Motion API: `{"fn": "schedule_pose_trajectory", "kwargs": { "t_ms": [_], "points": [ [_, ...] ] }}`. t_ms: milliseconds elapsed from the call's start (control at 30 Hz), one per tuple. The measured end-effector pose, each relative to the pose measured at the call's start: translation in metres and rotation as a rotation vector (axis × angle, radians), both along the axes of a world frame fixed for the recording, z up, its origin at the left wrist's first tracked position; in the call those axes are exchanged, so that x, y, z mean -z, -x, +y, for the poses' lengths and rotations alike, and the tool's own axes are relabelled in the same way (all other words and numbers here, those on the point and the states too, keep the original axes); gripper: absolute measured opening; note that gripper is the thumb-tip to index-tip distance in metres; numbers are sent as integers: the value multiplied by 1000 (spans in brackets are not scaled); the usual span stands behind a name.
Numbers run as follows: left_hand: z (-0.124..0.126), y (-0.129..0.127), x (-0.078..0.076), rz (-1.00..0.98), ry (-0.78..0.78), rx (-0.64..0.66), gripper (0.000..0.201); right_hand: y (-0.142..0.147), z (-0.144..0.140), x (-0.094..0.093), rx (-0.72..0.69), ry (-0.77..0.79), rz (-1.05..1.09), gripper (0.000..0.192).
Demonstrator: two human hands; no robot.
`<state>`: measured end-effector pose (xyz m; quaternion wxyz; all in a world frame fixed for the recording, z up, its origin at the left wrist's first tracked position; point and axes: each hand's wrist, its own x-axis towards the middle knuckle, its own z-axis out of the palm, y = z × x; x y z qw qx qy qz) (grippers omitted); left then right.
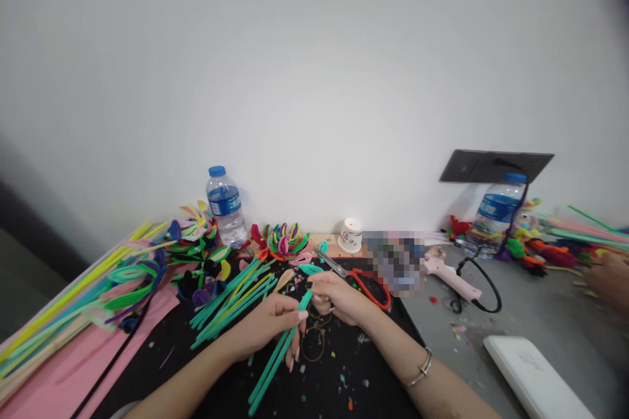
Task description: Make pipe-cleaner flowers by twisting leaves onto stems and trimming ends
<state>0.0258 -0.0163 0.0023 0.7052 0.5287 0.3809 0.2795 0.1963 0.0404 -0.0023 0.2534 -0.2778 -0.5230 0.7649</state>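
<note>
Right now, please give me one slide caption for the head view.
Left hand and right hand hold green pipe cleaners over a black surface, near red-handled scissors.

Bare forearms point(196, 372) angled inward. Left grip point(272, 322) closed, thumb on top; right grip point(333, 294) pinched, just beside, nearer far edge of desk point(521, 314).

Slanted, parallel teal pipe cleaners point(274, 369)
</note>
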Motion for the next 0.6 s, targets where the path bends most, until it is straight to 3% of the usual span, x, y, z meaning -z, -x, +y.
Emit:
{"fn": "schedule_pose_trajectory", "kwargs": {
  "t_ms": [133,300,600],
  "points": [
    [-2,1,-5,84,-108,2,36,0,2,0,4,43,58,31],
    [2,-1,-3,82,-97,-169,37,0,3,2,-20,60,105,37],
    [8,2,-1,-36,-118,-527,32,3,-1,2,-63,-238,-107,28]
  ]
}}
